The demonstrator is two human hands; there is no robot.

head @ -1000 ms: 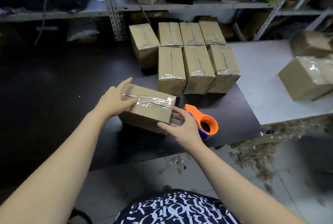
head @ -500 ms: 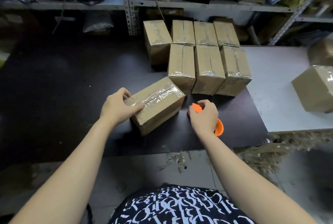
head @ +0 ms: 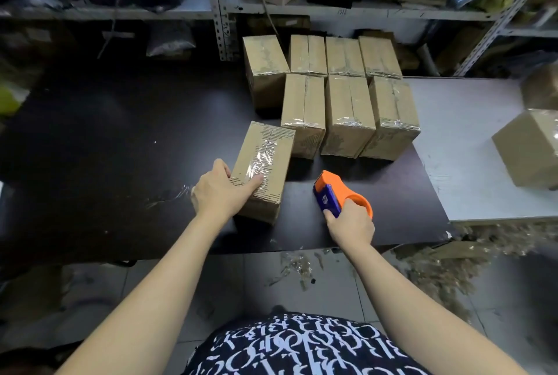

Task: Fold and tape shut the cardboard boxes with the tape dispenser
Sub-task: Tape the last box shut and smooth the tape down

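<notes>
A small cardboard box [head: 265,160] with clear tape along its top seam lies on the black table [head: 105,148], its long side pointing away from me. My left hand [head: 220,190] holds its near left corner, thumb on top and fingers down the left side. To its right, my right hand [head: 350,225] grips the near end of the orange and blue tape dispenser [head: 335,192], which rests on the table. Several taped boxes [head: 350,109] stand in two rows just behind.
A white table [head: 471,139] adjoins on the right with two more boxes [head: 531,148] on it. Metal shelves [head: 302,9] with clutter run along the back. Tape scraps and shredded paper [head: 447,263] lie on the floor near the table's front edge.
The box has been turned from crosswise to lengthwise and slid up beside the rows. My right hand left the box and took hold of the tape dispenser.
</notes>
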